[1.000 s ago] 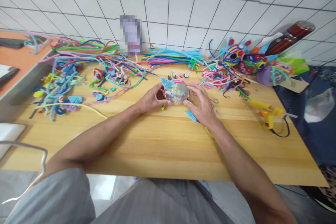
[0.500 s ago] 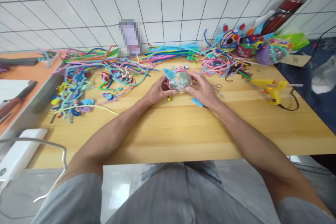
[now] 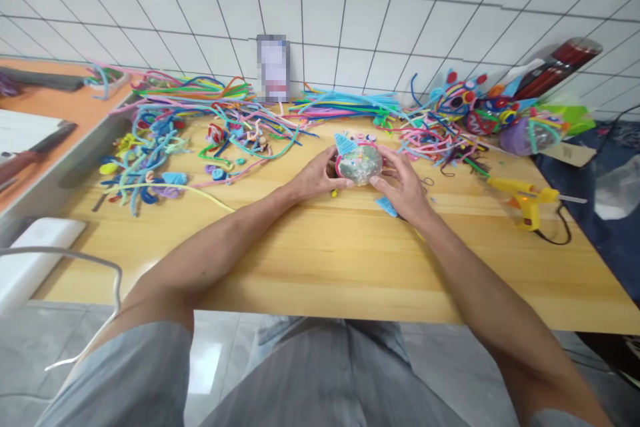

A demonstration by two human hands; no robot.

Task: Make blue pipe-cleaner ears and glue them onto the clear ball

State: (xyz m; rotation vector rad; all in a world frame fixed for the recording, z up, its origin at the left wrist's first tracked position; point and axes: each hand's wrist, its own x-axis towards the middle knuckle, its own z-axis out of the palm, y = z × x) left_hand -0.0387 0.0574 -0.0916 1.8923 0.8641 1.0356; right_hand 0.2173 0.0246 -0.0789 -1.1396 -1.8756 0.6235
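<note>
A round glittery ball [image 3: 360, 163] with a pink rim and a blue fuzzy cone on its upper left rests on the wooden table [image 3: 320, 260]. My left hand [image 3: 315, 177] grips its left side, thumb against the front. My right hand [image 3: 405, 183] holds its right side, fingers curled around it. A small blue fuzzy piece [image 3: 387, 206] lies on the table just under my right hand.
Heaps of coloured pipe cleaners [image 3: 200, 127] cover the back and left of the table. Finished decorated balls [image 3: 480, 113] sit at the back right. A yellow glue gun [image 3: 525, 197] with a black cord lies at the right. An orange surface [image 3: 45, 107] adjoins on the left.
Both hands stay on the ball in the same grip. The view has shifted, so the table and ball appear a little further right and lower.
</note>
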